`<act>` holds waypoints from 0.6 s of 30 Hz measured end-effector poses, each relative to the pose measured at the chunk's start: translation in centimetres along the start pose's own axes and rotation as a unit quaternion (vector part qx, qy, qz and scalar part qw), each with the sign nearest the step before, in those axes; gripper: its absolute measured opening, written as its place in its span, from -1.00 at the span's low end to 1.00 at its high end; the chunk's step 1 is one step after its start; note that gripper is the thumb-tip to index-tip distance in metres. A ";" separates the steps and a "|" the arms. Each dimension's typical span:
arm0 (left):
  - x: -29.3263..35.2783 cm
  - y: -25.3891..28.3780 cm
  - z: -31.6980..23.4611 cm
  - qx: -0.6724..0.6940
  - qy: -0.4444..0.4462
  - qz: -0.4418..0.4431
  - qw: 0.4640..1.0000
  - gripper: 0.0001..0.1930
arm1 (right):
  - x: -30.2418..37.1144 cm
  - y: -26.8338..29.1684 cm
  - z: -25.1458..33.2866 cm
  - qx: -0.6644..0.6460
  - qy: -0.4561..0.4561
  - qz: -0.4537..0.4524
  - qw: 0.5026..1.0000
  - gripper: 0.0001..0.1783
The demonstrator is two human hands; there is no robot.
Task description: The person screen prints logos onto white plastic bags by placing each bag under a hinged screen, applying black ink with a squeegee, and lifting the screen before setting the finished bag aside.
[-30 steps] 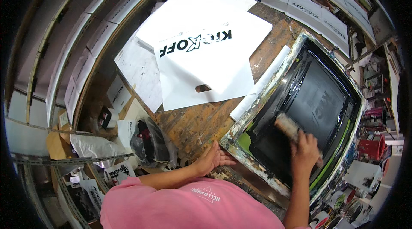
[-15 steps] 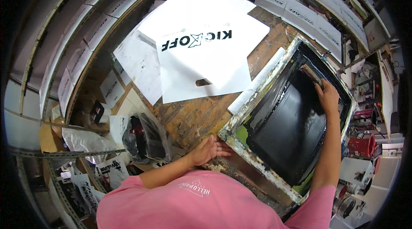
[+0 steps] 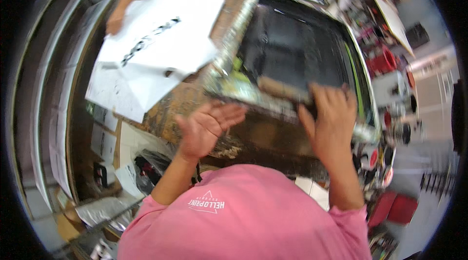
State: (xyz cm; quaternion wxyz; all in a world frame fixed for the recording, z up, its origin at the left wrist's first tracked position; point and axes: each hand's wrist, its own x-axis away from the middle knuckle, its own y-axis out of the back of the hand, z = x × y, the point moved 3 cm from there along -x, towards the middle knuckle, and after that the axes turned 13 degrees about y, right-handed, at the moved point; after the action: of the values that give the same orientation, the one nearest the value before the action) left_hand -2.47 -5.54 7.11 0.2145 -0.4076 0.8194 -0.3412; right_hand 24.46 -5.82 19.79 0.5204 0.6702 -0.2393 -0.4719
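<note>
A screen-printing frame (image 3: 220,77) with a paint-smeared rim fills the middle right, its mesh (image 3: 297,48) covered in glossy black ink. Along the near inner edge lies a squeegee (image 3: 282,89) with a wooden handle. Blurred by motion, my right hand (image 3: 332,113) is closed on the squeegee's right end, and its fingers partly hide it. My left hand (image 3: 207,130) is open, palm up and fingers stretched, holding nothing beside the frame's near left corner. Left of the frame, white sheets or flat bags (image 3: 165,50) with black print are stacked; one shows a handle cut-out.
A co-worker's hand (image 3: 116,21) touches the stack's far left edge. Racks (image 3: 73,94) stand along the left side. Cans and a red container (image 3: 381,61) are at the right, with a red stool or chair (image 3: 394,208) lower down. Clear plastic (image 3: 151,165) lies at lower left.
The view has turned right. My right hand has drawn the squeegee from the screen's far side to its near edge. My left hand has lifted, palm up. The co-worker's hand has reached the stack.
</note>
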 end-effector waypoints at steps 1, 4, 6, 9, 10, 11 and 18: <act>-1.2 -1.7 -1.7 -0.005 -0.018 0.027 0.999 0.19 | -1.3 1.4 -0.3 0.060 0.017 -0.035 0.997 -0.54; -5.7 -4.2 -3.7 -0.085 -0.081 0.025 0.993 0.23 | -5.2 4.8 -3.1 0.120 0.005 -0.114 0.986 -0.59; -7.4 -3.6 -2.9 -0.350 -0.123 -0.073 0.926 0.15 | -6.7 5.7 -4.3 0.138 0.012 -0.131 0.982 -0.57; -7.5 -0.4 2.5 -0.869 -0.005 -0.281 0.408 0.11 | -9.0 7.4 -4.6 0.156 0.057 -0.168 0.972 -0.61; -6.9 1.1 4.3 -0.870 0.019 -0.283 0.403 0.12 | -10.0 8.7 -4.3 0.163 0.079 -0.177 0.967 -0.62; -6.3 2.5 5.9 -0.873 0.039 -0.282 0.397 0.13 | -10.4 8.7 -5.3 0.116 0.042 -0.173 0.977 -0.59; -7.4 1.7 6.0 -0.852 0.068 -0.277 0.438 0.09 | -13.4 10.6 -8.4 -0.054 -0.082 -0.144 0.985 -0.51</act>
State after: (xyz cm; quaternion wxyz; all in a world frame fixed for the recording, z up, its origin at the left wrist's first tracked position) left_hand 4.69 -1.08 2.32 -0.4035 -0.5656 0.5514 0.4617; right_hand 27.78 5.44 34.81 0.4611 0.6272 -0.1560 -0.6080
